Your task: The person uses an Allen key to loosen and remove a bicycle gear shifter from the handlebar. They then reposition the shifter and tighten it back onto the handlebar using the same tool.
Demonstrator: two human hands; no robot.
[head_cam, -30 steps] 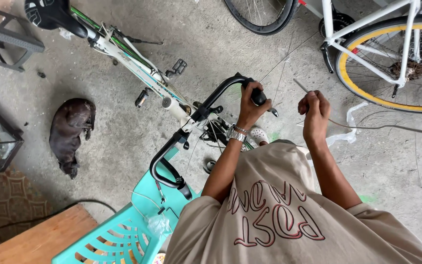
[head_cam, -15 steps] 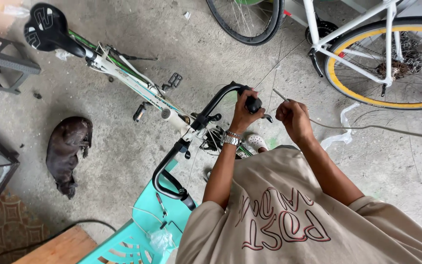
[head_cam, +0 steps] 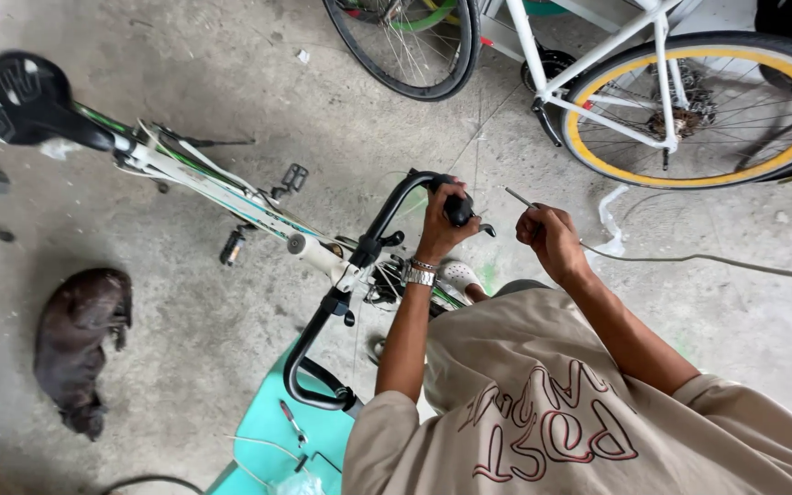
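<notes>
On handlebar [head_cam: 387, 215]: left hand [head_cam: 442, 215], gripping.

Black handlebar [head_cam: 387, 215], yellow-rimmed wheel [head_cam: 703, 110], turquoise stool [head_cam: 272, 440], beige shirt [head_cam: 579, 412], dark brown dog [head_cam: 80, 344]

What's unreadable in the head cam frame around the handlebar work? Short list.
- Left hand wraps the handlebar end; its fingers hide what is under the grip.
- Right hand pinches the cable; the tip is too thin to read.
- Cable housing is cut off by the right edge.
- Front wheel and fork: hidden by the forearm and shirt.
- White bicycle: top cut off.
</notes>
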